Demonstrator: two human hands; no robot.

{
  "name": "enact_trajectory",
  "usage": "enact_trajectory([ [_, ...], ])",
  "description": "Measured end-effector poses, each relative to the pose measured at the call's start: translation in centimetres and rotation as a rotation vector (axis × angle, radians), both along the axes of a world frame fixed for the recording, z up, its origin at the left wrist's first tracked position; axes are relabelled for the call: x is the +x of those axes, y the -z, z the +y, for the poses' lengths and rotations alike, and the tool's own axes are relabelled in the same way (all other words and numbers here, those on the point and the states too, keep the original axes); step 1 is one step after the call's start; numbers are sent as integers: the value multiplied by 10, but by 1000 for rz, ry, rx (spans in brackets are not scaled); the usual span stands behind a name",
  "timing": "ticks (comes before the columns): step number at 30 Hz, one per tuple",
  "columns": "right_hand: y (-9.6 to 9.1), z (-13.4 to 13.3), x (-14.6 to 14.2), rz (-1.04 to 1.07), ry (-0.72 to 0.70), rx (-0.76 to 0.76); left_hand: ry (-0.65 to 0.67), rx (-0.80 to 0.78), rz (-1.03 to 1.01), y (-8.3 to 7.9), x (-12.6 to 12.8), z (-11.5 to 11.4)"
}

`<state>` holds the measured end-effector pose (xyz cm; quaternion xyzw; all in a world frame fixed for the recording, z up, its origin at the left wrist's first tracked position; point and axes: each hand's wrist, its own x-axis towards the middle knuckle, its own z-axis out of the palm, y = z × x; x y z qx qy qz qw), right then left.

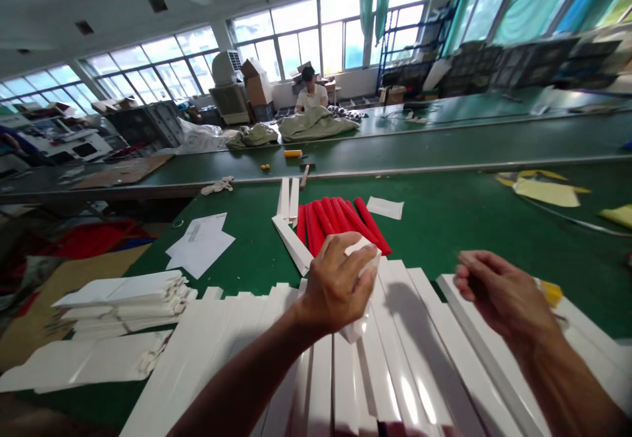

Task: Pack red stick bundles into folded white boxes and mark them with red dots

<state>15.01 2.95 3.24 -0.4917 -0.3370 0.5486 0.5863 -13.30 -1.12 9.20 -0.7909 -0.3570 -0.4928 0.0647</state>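
My left hand [338, 285] is closed around the end of a long white box [359, 322], held over a row of several long white boxes [405, 364] lying side by side on the green table [444, 220]. Just beyond it lie several red sticks [336, 221] in a bundle. My right hand [498, 292] hovers to the right above the white boxes with its fingers curled; whether it holds anything is hidden. A yellow object [549, 291] shows just behind that hand.
Flat white box blanks [123, 299] are stacked at the left, with loose paper sheets [200, 246] beyond. Yellow pieces [546, 190] lie at the right. A person [311, 91] sits at the far table behind green fabric [316, 124].
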Motion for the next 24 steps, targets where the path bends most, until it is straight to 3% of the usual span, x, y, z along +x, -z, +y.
enact_trajectory([
  [3,-57,-23,-68,39,-248,88,-25,8,1,0,6,-1],
  [6,-85,-38,-110,40,-380,163,-48,19,3,-1,9,-1],
  [9,-87,-39,-124,6,-386,206,-84,-2,-45,1,13,-2],
  [15,-90,-36,-125,-149,-373,166,-122,-63,-103,8,19,-9],
  [19,-103,-32,-123,-146,-430,7,-141,-40,-133,7,21,-13],
  [24,-112,-18,-113,-131,-639,-244,-124,-61,-60,3,19,-13],
])
